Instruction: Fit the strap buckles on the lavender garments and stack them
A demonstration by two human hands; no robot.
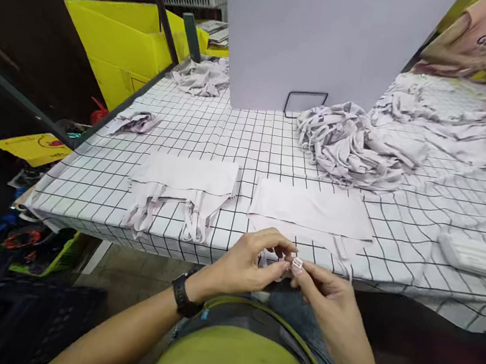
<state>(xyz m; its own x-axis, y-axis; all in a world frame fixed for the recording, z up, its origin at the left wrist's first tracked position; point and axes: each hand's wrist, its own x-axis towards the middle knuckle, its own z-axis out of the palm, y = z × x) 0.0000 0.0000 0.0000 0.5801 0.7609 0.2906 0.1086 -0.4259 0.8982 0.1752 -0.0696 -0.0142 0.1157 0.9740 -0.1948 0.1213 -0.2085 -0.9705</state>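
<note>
Right hand (333, 295) pinches a small white slider (298, 263) between thumb and fingers on the near side of the folded garment (313, 206), my landmark. Left hand (251, 260) curls its thumb and fingers beside the slider, also nearside of the folded garment; I cannot tell what they grip. I see a garment stack (186, 174) left of the folded garment and a garment heap (352, 147) beyond.

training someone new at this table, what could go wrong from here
The small white piece at the right hand's fingertips might slip and drop, since it is held right by the table's front edge. The straps at the front of the left stack could catch on the left arm and pull it askew.
</note>
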